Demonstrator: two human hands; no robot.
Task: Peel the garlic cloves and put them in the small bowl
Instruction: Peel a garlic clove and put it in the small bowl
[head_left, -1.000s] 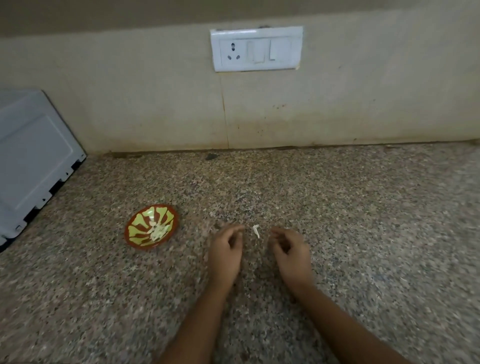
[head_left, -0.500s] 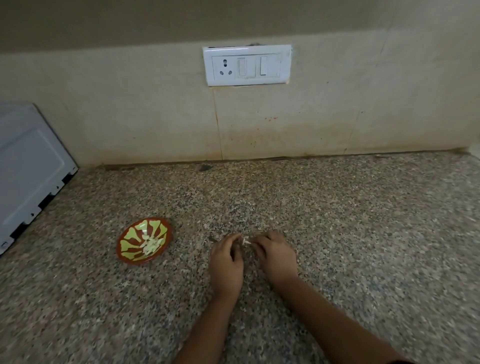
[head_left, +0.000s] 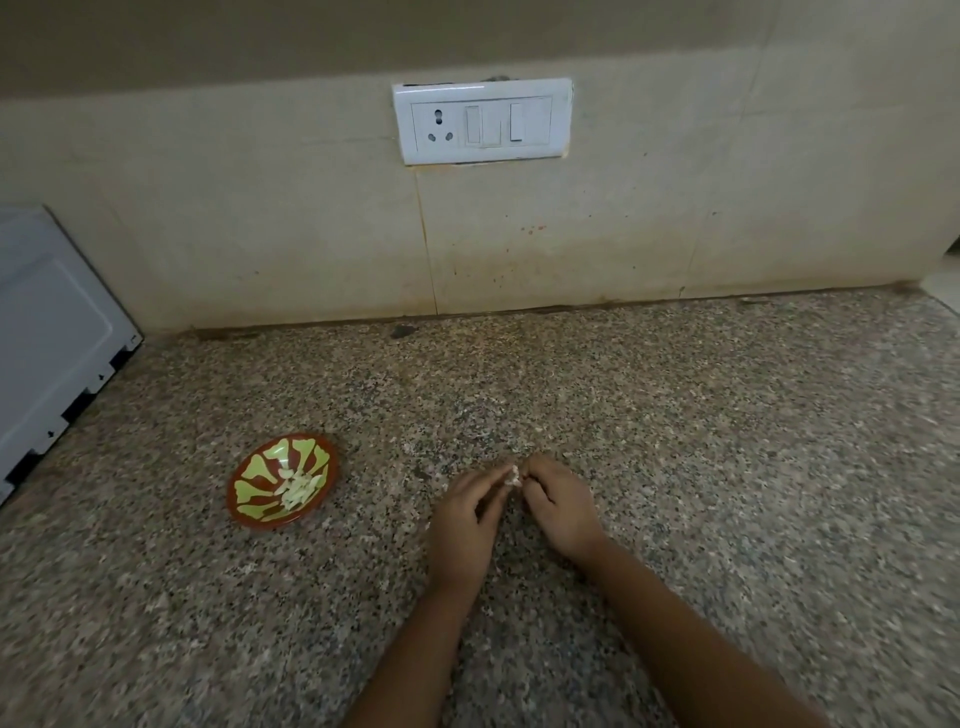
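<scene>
Right of the bowl (head_left: 254, 470), well apart from it and down at the counter (head_left: 727, 467), the 2 hands meet on 1 garlic clove (head_left: 513, 475). The left hand (head_left: 467, 512) has its fingers curled and pinches the clove from its own side. The right hand (head_left: 558, 506) is curled the same way and pinches it from the other side, the fingertips of both almost touching. Only a pale sliver of the clove shows between them, so I cannot tell how much skin is on it. Inside the bowl lies a small heap of peeled cloves (head_left: 298, 488), so the job looks well under way, with this clove at the peeling step.

These are the risks as I judge them:

- **Clove shooting free:** it is small and likely slick once bared. A hard pull on the skin could shoot it out of the pinch and away from the bowl, where it would be hard to spot on the speckled stone.
- **Skin in the bowl:** the skin may tear in bits and cling to the fingers, and a scrap could ride into the bowl with the clove.
- **Dropping short:** the carry toward the bowl crosses open counter, so a loose pinch could drop the clove short of the rim.
- **Knocking the bowl:** it looks light and shallow, and a knock on its edge could tip or slide it and spill the heap.
</scene>
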